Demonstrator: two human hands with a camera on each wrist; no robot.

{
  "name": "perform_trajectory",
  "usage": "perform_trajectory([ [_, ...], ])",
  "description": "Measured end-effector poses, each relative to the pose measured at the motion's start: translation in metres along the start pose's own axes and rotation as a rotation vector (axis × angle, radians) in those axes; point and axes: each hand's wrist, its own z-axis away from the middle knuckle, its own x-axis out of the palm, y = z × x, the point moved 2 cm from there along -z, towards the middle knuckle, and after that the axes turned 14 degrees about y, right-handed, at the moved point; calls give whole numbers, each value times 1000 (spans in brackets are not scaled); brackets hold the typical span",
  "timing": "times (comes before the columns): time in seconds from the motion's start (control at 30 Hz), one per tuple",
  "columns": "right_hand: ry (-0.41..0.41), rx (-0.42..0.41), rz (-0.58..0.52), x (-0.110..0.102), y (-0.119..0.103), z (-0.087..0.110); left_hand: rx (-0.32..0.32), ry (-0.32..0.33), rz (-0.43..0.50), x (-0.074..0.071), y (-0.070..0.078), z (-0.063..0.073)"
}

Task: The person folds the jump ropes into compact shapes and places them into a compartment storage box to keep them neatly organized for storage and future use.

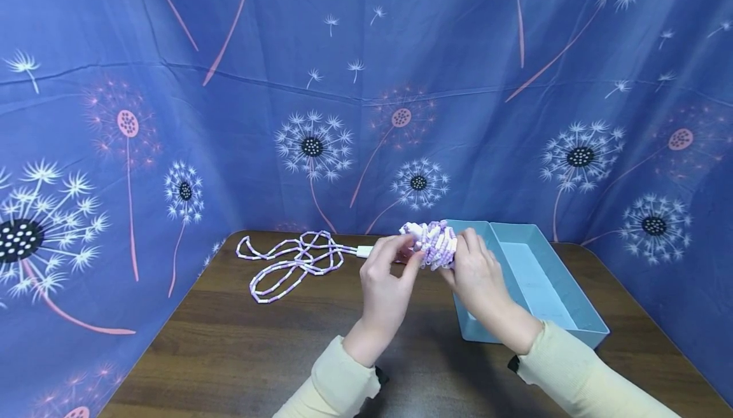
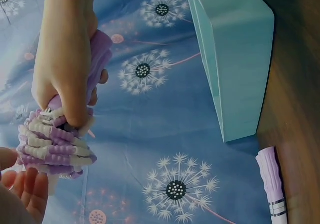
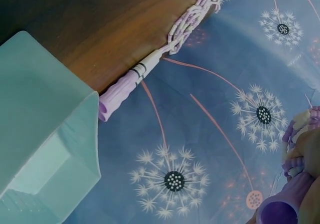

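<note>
A jump rope with purple and white beads is bunched up in front of me, above the table. My right hand grips its purple handle, with the beaded cord wrapped in a thick bundle at the handle's end. From the other side, my left hand holds the bundle's end between thumb and fingers. Behind my left hand another beaded jump rope lies loosely looped on the table. Its purple handle shows in both wrist views; in the head view my left hand hides most of it.
A teal divided box stands on the right of the brown wooden table, just beyond my right hand. Its right compartment shows a bare bottom. A blue dandelion-print cloth hangs around the back and sides.
</note>
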Motion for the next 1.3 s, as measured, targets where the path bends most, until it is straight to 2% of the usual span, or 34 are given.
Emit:
perform_trajectory([
  [0.23,5,-18,0,1,1,-1,22,-43,-57,1,2,2],
  [0.37,19,-38,1,0,2,-3,26,-97,-102,2,3,1],
  [0.57,16,-39,13,0,3,-6,-38,-150,-104,4,4,1],
  [0.7,16,-32,28,0,3,-8,-92,-134,-98,4,6,1],
  [0.8,16,-32,30,-1,1,-8,-118,-99,-115,4,7,-3],
  [0.9,15,-37,38,-2,-1,-8,-68,-83,-155,6,9,-5],
  [1.1,33,-64,72,-2,-3,-8,108,-50,-284,10,12,-6],
  [1.3,71,-104,85,0,-5,-8,222,7,-405,12,13,-10],
])
